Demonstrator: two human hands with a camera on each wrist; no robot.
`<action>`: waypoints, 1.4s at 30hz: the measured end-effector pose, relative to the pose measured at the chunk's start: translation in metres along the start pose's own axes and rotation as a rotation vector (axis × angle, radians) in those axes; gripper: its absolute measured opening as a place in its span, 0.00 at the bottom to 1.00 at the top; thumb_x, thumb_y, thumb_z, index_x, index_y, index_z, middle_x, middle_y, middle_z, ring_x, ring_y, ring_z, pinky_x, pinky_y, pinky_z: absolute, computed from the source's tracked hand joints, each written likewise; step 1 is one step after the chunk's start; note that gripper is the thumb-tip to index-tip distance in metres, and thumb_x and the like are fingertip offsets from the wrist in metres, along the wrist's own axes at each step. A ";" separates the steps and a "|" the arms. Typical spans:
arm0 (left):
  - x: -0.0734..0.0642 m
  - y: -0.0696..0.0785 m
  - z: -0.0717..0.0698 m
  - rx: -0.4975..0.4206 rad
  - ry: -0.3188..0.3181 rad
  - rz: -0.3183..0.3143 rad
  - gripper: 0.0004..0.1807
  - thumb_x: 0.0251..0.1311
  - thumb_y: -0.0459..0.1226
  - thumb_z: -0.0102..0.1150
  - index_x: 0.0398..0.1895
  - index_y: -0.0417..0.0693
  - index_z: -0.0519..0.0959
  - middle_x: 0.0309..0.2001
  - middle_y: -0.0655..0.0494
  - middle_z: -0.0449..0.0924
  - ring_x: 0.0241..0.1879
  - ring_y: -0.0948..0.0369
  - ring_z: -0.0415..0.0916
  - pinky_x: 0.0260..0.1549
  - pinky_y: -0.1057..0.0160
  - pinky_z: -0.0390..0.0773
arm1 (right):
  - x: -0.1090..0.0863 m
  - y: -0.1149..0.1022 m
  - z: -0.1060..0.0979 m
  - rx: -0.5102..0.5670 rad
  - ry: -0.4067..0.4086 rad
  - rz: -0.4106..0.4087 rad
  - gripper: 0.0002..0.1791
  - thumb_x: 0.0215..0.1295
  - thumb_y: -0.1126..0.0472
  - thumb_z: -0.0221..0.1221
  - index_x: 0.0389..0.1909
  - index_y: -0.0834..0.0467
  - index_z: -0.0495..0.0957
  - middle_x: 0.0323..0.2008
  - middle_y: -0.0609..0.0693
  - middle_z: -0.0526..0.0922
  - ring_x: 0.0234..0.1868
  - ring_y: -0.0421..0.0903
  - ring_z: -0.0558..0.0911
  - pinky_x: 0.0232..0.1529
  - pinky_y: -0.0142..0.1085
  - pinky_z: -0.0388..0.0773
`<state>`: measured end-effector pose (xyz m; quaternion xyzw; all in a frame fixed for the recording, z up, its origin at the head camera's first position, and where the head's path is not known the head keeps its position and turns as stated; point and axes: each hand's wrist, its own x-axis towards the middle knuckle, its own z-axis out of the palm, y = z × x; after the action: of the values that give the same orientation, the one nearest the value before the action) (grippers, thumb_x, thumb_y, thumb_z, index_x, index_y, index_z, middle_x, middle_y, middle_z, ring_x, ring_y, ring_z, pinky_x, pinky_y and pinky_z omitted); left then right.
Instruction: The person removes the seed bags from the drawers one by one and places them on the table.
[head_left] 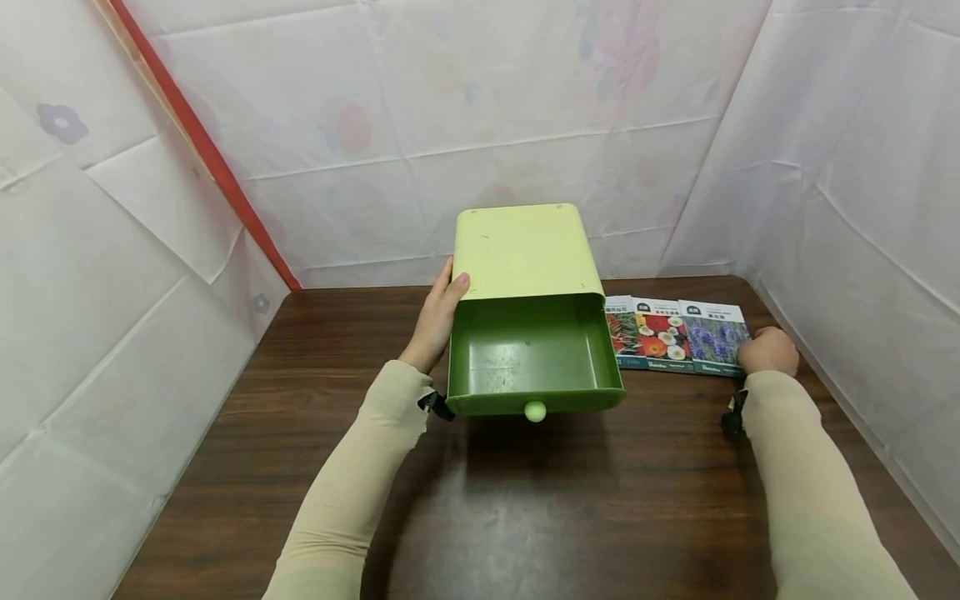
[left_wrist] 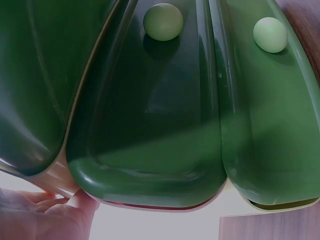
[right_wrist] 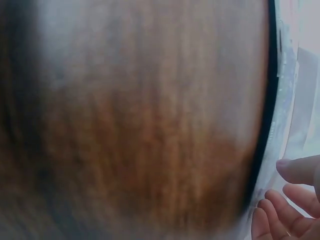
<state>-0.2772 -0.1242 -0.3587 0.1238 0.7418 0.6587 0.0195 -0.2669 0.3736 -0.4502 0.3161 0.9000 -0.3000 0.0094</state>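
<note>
White sheeting [head_left: 480, 92] surrounds a dark wood worktop [head_left: 300, 450]; a green drawer cabinet [head_left: 517, 250] stands mid-back.
Long axis upright, open top drawer [head_left: 525, 354] pointing nearward, it partly hides the leftmost of three flower-seed packets [head_left: 663, 337]; left hand [head_left: 433, 321] braces its side, straight-fingered; right hand [head_left: 770, 352] lies relaxed beside them.

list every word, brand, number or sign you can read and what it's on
"Beinhu" (likely reading): bottom of the red-and-white-flower seed packet.
"Beinhu" (likely reading): bottom of the purple-flower seed packet.
Too small or blurred: their Chinese titles and other print, plus all print on the leftmost seed packet.
Green drawer unit: none visible.
</note>
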 end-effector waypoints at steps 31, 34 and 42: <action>0.001 0.001 0.000 0.011 0.010 -0.009 0.40 0.69 0.63 0.41 0.79 0.70 0.40 0.79 0.67 0.36 0.79 0.61 0.34 0.75 0.47 0.46 | -0.135 -0.158 -0.048 0.601 -0.246 -0.564 0.29 0.73 0.41 0.48 0.63 0.56 0.74 0.43 0.33 0.81 0.41 0.30 0.81 0.46 0.28 0.78; 0.001 0.001 0.000 0.007 0.014 -0.014 0.41 0.68 0.64 0.42 0.78 0.70 0.40 0.79 0.67 0.36 0.79 0.62 0.34 0.75 0.47 0.47 | -0.158 -0.166 -0.051 0.646 -0.326 -0.619 0.26 0.73 0.42 0.50 0.60 0.56 0.75 0.43 0.34 0.83 0.44 0.34 0.83 0.46 0.28 0.79; 0.001 0.002 -0.001 0.005 0.012 -0.032 0.39 0.71 0.61 0.41 0.78 0.71 0.39 0.79 0.67 0.36 0.78 0.62 0.34 0.74 0.47 0.47 | -0.210 -0.171 -0.052 0.727 -0.634 -0.727 0.23 0.74 0.48 0.53 0.59 0.61 0.75 0.50 0.52 0.83 0.47 0.43 0.84 0.47 0.35 0.82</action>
<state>-0.2778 -0.1250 -0.3560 0.1081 0.7456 0.6571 0.0253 -0.1881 0.1780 -0.2728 -0.1335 0.7434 -0.6521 0.0654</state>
